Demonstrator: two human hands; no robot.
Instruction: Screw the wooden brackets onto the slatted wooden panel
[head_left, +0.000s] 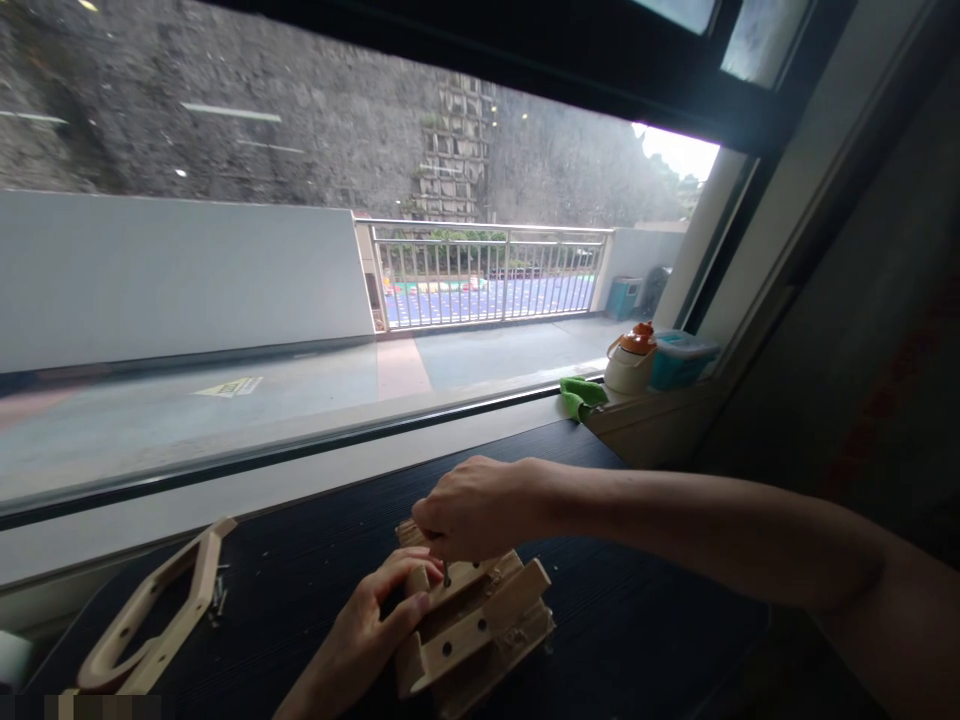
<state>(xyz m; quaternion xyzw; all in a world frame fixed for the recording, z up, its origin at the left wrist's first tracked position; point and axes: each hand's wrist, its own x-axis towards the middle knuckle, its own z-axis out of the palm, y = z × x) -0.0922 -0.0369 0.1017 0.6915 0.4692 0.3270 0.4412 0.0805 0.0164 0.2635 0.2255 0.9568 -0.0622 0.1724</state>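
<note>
head camera view: a dark worktop [315,560] stands against a pale window sill [315,475], its far edge running along it; well in from the worktop's left and right edges, and short of the far edge, lies a wooden assembly [463,640] of pale bars, set at a slant, with dark round holes in the nearest bar; the left hand [371,610] comes up from the near side and pinches the assembly's left end, fingers over the top and thumb on the side nearer the camera; the right hand [469,505], its bare forearm reaching across from the right, is curled into a tight fist above the assembly's far part, just beside the left fingertips; a thin metal shaft [447,574] shows under the fist and points down to the wood, its upper end hidden in the curled fingers, so i cannot tell what kind of handle it has; along the worktop's left edge lies a looped wooden frame [204,580], with a few metal screws [218,595] just beside it on the inner side; pale specks dot the surface; by the worktop's far right corner a green cloth [579,397] lies crumpled on the sill, and next to it stand a white jug [628,370] with an orange top and a lidded teal box [679,360]; outside the glass is a metal railing [508,280].
</note>
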